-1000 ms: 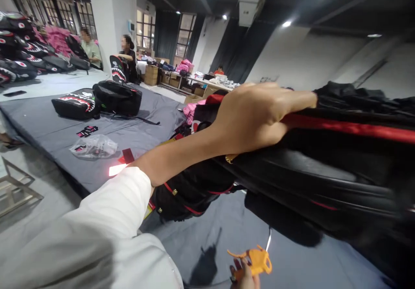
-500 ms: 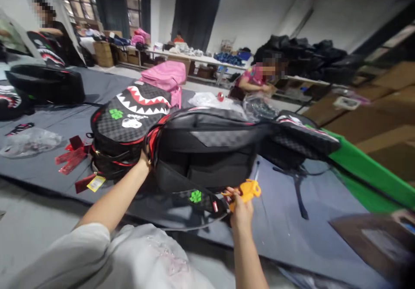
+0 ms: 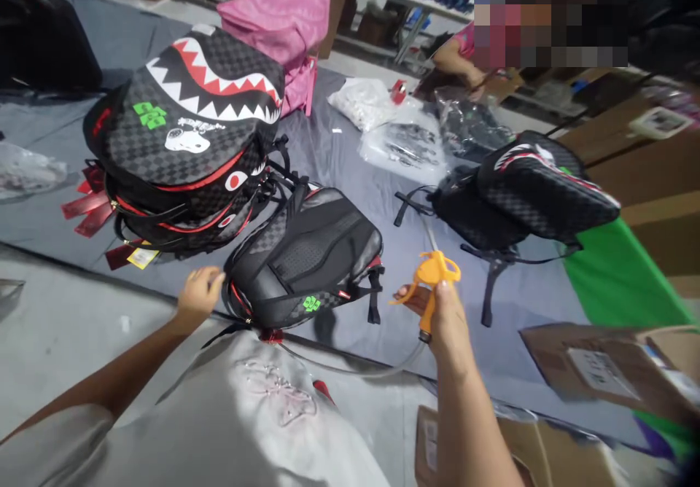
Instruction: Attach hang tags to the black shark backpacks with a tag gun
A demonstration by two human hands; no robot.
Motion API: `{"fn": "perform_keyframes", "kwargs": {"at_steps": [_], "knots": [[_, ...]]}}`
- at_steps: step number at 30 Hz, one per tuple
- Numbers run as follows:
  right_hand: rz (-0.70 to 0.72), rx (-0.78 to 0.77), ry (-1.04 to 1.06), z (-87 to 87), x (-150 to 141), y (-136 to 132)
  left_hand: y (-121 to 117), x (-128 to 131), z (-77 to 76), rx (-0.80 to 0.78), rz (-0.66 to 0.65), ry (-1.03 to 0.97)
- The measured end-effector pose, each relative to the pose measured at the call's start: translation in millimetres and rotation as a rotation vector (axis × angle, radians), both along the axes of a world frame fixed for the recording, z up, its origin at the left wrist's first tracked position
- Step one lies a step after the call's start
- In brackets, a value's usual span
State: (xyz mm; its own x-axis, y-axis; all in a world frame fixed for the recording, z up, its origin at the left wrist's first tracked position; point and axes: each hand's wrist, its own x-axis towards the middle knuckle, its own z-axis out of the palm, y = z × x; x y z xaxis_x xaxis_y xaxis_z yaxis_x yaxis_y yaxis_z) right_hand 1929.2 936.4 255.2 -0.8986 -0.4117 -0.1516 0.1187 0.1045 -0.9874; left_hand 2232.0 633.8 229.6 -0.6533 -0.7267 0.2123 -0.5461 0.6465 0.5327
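A black backpack with a checkered trim and a green patch lies flat on the table, its padded back panel and straps facing up. Just off its left end is my left hand, loosely curled, fingers slightly apart, with nothing visible in it. My right hand grips an orange air blow gun, whose thin metal nozzle points away from me over the table. From the gun's handle a clear hose loops down to the left along the table's front edge.
Left of the backpack are stacked shark-mouth backpacks with red tags; a pink backpack is behind. Another black backpack stands right, beside a green sheet. Plastic bags lie farther back. Cardboard boxes edge the right. A person sits across.
The backpack, raised and tilted before, now lies flat. My left hand has let go of it and drawn back left. The blow gun has turned more upright in my right hand; my view has tipped down.
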Motion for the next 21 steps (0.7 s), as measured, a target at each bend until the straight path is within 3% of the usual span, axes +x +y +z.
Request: {"fn": "perform_keyframes", "kwargs": {"at_steps": [2, 5, 8, 12, 15, 17, 19, 21], "knots": [[0.165, -0.015, -0.063, 15.3, 4, -17, -3, -25, -16.5, 0.000, -0.026, -0.082], [0.255, -0.018, -0.059, 28.4, 9, -43, 0, -79, -38.6, 0.088, -0.060, -0.249], [0.346, 0.197, 0.055, 32.6, -6, -54, 6, -106, -52.3, 0.251, 0.002, -0.216], [0.635, 0.606, 0.110, 25.6, -47, -59, 12, -87, -53.6, 0.513, -0.013, -0.089], [0.615, 0.840, 0.218, 12.9, -62, -71, 23, -67, -50.5, 0.841, -0.052, -0.006], [0.770, 0.872, 0.294, 4.0, -60, -77, 32, -64, -51.9, 1.048, -0.034, 0.040], [1.050, 0.766, 0.341, -1.8, -53, -80, 38, -68, -56.6, 1.193, 0.043, 0.079], [1.094, 0.682, 0.402, -2.8, -49, -81, 38, -74, -62.3, 1.284, 0.152, 0.100]]}}
